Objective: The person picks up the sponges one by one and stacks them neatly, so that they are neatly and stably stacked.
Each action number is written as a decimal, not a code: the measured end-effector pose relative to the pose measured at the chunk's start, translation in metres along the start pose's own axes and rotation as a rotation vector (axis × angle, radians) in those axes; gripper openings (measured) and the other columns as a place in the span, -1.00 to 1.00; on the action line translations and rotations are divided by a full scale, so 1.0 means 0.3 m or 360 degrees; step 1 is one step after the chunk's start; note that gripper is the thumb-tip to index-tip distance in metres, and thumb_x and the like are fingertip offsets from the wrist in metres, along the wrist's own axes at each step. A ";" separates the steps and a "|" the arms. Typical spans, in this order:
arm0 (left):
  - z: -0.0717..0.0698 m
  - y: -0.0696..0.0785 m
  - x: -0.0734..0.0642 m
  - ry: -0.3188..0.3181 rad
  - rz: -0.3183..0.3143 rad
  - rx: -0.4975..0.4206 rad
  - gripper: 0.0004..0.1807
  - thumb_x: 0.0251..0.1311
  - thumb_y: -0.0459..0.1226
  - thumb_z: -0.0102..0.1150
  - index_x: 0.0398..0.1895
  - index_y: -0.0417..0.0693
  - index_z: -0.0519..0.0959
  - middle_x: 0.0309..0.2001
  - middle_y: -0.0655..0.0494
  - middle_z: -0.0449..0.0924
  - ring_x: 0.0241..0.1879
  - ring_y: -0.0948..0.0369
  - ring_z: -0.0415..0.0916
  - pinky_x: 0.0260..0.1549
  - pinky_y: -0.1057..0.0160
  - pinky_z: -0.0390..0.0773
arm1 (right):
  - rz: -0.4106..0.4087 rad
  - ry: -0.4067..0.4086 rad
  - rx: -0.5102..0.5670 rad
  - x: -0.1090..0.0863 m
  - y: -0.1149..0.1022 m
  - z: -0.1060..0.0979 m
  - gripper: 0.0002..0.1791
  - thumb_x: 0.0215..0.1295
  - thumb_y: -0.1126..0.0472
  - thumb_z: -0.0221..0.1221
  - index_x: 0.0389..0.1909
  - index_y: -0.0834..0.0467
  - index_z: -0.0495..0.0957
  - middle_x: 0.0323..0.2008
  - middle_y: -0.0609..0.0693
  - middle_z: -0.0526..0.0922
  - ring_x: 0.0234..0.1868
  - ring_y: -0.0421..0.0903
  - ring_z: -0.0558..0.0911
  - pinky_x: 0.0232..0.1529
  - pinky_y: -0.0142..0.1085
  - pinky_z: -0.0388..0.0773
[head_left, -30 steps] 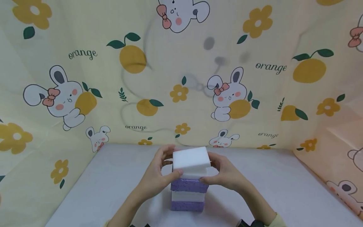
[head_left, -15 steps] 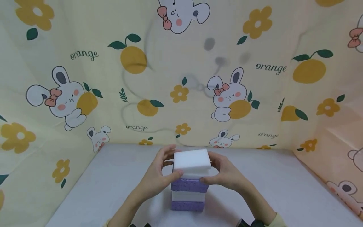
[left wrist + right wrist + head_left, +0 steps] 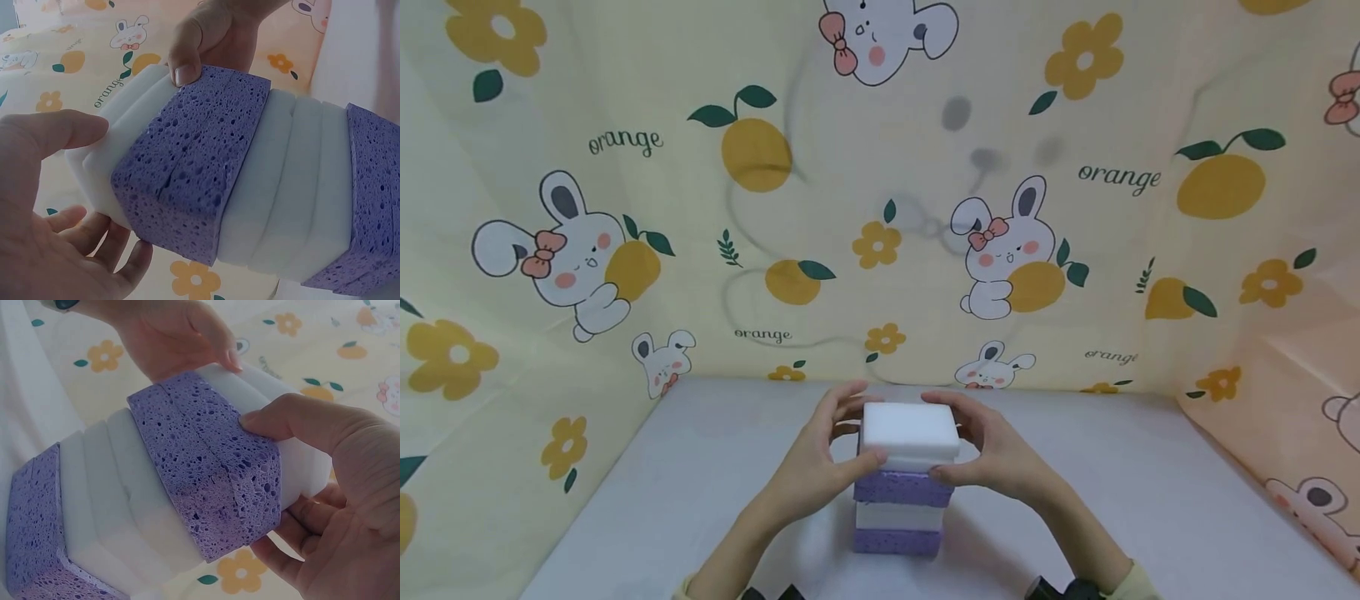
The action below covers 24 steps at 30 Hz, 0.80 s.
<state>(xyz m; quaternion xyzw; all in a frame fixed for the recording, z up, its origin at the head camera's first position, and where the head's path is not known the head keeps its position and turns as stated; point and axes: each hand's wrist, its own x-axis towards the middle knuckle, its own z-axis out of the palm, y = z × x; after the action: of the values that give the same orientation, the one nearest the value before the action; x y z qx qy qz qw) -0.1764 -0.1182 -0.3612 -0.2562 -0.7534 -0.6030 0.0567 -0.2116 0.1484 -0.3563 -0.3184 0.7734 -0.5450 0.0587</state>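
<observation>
A stack of white and purple sponges stands upright on the table in the head view. Two white sponges (image 3: 912,429) lie on top, above an upper purple layer (image 3: 904,488), a white layer (image 3: 900,517) and a lower purple layer (image 3: 897,542). My left hand (image 3: 822,446) holds the top white sponges from the left, its thumb on their near edge. From the right, my right hand (image 3: 992,450) grips the upper stack. Its thumb presses the upper purple layer (image 3: 206,444) in the right wrist view, while its fingers curl behind. The stack's far side is hidden in the head view.
The grey-white table (image 3: 715,467) stretches around the stack. Behind it and along both sides hangs a yellow cloth (image 3: 842,208) printed with rabbits, oranges and flowers.
The topmost white sponge, tilted and askew before, has turned and come down flatter on the sponge beneath it. My right index finger has moved inward to its far corner. The left hand barely moved.
</observation>
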 end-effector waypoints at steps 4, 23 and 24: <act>-0.002 -0.006 0.000 -0.0012 -0.0003 -0.0005 -0.14 0.13 -0.21 0.43 0.43 0.14 0.15 0.25 0.19 0.45 0.19 0.15 0.39 0.24 -0.04 0.34 | -0.0008 -0.0004 -0.0015 -0.002 0.002 -0.001 -0.11 0.02 0.26 0.48 0.39 0.12 0.28 0.16 0.11 0.46 -0.02 0.14 0.56 -0.01 -0.07 0.60; -0.010 -0.014 0.002 -0.0011 0.0016 -0.0003 -0.11 0.11 -0.24 0.44 0.44 0.06 0.13 0.22 0.10 0.47 0.19 0.17 0.39 0.28 0.08 0.34 | -0.0079 -0.0026 -0.0040 0.005 0.015 0.003 -0.25 0.06 0.24 0.45 0.31 0.02 0.39 0.11 0.03 0.53 -0.02 0.10 0.56 0.06 0.02 0.54; -0.011 -0.014 0.003 -0.0010 0.0016 -0.0005 -0.11 0.11 -0.24 0.44 0.44 0.08 0.13 0.22 0.10 0.47 0.20 0.17 0.39 0.28 0.09 0.34 | -0.0080 -0.0024 -0.0046 0.005 0.015 0.003 -0.25 0.06 0.23 0.45 0.31 0.02 0.39 0.11 0.03 0.53 -0.02 0.10 0.56 0.06 0.01 0.54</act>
<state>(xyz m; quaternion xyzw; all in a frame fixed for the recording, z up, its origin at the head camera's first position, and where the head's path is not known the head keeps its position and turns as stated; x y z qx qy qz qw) -0.1797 -0.1217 -0.3636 -0.2620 -0.7514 -0.6029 0.0569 -0.2144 0.1478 -0.3600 -0.3427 0.7724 -0.5327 0.0463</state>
